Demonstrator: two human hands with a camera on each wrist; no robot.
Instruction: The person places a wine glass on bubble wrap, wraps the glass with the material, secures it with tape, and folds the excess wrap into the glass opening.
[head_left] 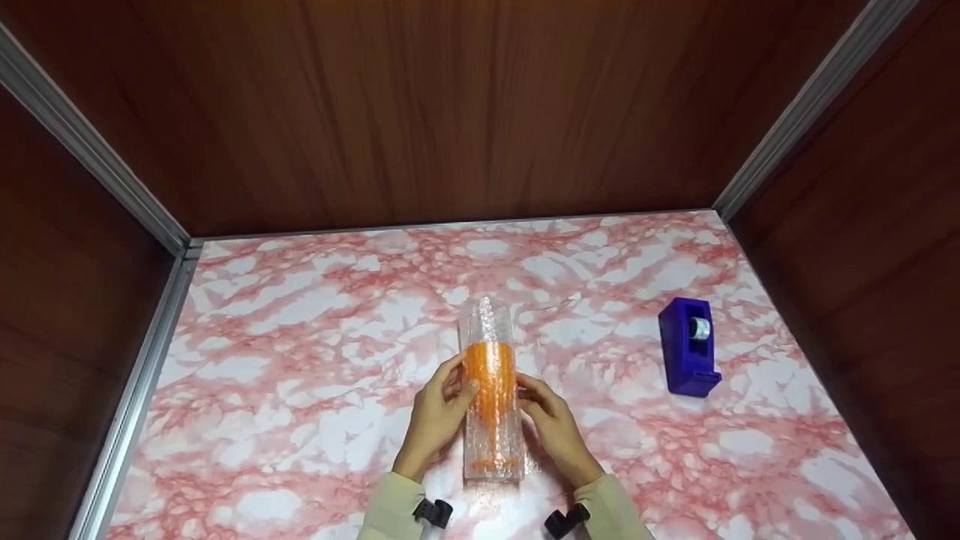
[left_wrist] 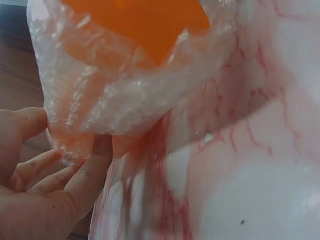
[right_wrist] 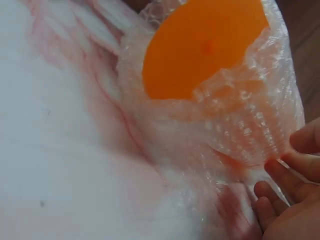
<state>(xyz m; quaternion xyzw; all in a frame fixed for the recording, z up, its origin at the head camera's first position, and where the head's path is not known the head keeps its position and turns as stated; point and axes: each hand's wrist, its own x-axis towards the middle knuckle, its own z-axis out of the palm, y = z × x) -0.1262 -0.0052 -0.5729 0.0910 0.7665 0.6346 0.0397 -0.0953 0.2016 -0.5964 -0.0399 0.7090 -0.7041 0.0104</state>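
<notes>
An orange goblet (head_left: pixel 491 375) lies rolled in clear bubble wrap (head_left: pixel 487 319) at the front middle of the table, its wide bowl pointing away and its foot toward me. Through the near end of the roll, the round orange foot (right_wrist: pixel 200 50) shows in the right wrist view. My left hand (head_left: pixel 439 412) grips the roll from the left, thumb on top and fingers along its side. From the right, my right hand (head_left: pixel 555 427) holds the roll's other side with curled fingers (right_wrist: pixel 287 182) at the wrap. Some fingertips are hidden behind the roll.
A purple tape dispenser (head_left: pixel 686 349) with a roll of tape stands to the right on the red-and-white marbled tabletop (head_left: pixel 300 360). Dark wooden panels (head_left: pixel 450 112) with metal edge strips enclose the back and both sides.
</notes>
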